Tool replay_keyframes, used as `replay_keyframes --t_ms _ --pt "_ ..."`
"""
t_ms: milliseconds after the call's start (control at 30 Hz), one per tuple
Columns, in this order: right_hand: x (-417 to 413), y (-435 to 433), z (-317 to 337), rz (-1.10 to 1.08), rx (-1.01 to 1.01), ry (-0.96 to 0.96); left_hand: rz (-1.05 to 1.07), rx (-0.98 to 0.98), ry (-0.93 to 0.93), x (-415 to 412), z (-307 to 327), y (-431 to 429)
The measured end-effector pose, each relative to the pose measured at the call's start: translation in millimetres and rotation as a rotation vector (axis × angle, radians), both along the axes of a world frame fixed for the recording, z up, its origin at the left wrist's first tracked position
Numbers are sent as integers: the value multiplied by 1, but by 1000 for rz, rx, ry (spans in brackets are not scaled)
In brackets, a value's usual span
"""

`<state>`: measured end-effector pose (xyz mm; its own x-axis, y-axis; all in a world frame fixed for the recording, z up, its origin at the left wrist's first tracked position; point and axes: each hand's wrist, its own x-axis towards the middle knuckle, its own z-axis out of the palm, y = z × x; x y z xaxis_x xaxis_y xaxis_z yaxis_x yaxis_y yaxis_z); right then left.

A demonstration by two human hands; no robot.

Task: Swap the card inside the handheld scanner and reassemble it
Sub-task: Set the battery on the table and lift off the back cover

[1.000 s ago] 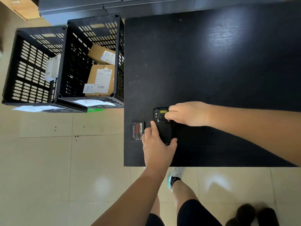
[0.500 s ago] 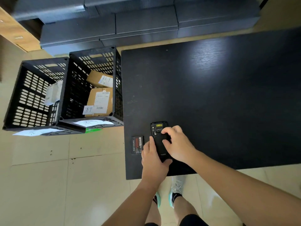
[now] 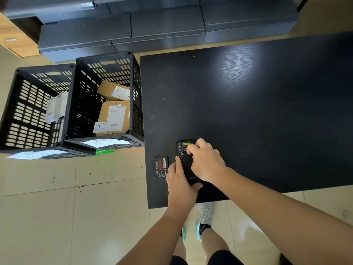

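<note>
A black handheld scanner [image 3: 186, 161] lies back-up near the front left corner of the black table [image 3: 248, 111], a yellow label visible at its top end. My left hand [image 3: 180, 180] grips its lower end, thumb under the bottom edge and fingers along the left side. My right hand [image 3: 205, 162] lies over the scanner's right side, its fingertips pressed on the upper back by the small lock. The removed black battery [image 3: 161, 167], with a red label, lies flat on the table just left of the scanner. No card is visible.
Two black slotted crates [image 3: 80, 104] stand on the tiled floor left of the table; the nearer one holds cardboard parcels [image 3: 114, 117]. Grey boxes [image 3: 166, 25] are stacked behind. The table's front edge runs just below my hands, above my feet.
My right hand has swung from reaching across the scanner's top to lying along its right side. The camera has tilted up, so the table sits lower in view. The battery has stayed put.
</note>
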<state>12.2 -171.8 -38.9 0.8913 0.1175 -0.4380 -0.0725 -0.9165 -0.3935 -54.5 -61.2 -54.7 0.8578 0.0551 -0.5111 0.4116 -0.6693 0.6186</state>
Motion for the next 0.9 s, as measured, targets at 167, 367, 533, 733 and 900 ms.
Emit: replay_keyframes --t_ms 167,367,533,733,900 --pt "1 -2 -5 -179 187 84 -2 7 -6 1 3 0" --pt "-1 -11 -4 -223 343 111 106 10 -128 4 2 3" --pt "-12 -13 -8 -405 459 72 172 -76 -107 11 3 6" --pt "-39 -15 -4 -660 458 80 214 -122 -78 13 4 7" --pt "-46 -13 -9 -678 448 99 242 -117 -90 11 3 6"
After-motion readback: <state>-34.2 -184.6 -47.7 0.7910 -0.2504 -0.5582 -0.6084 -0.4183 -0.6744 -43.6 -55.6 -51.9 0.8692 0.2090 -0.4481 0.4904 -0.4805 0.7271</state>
